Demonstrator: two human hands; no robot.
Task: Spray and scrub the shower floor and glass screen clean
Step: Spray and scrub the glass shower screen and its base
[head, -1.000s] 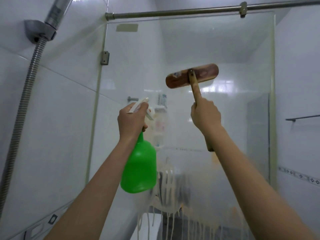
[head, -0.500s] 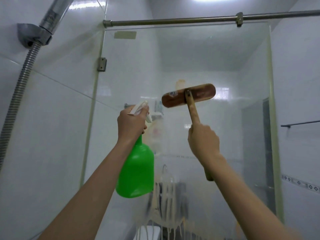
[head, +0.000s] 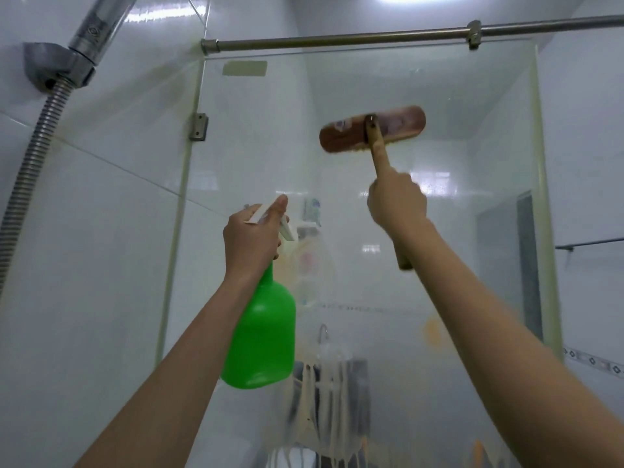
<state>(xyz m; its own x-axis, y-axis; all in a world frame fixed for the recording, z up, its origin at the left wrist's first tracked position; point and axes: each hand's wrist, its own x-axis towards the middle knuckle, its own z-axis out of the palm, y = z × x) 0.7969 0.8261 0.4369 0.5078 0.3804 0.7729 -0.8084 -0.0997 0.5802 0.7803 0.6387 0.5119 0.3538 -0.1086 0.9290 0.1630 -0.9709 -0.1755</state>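
The glass screen [head: 456,96] fills the view ahead, with cream-coloured streaks running down its lower part. My right hand [head: 396,204] grips the wooden handle of a scrub brush [head: 373,128], index finger along the handle, and the brown brush head lies against the upper glass. My left hand [head: 251,238] holds a green spray bottle [head: 261,336] by its white trigger head, raised in front of the glass to the left of the brush. The shower floor is out of view.
A metal rail [head: 371,37] runs along the top of the screen. A shower head holder and ribbed hose [head: 37,143] hang on the tiled wall at left. A hinge bracket [head: 198,126] joins glass and wall. A towel bar [head: 587,244] is at right.
The brush dropped lower on the glass half a second ago and has now risen again and shifted right. The spray bottle hand has stayed roughly in place.
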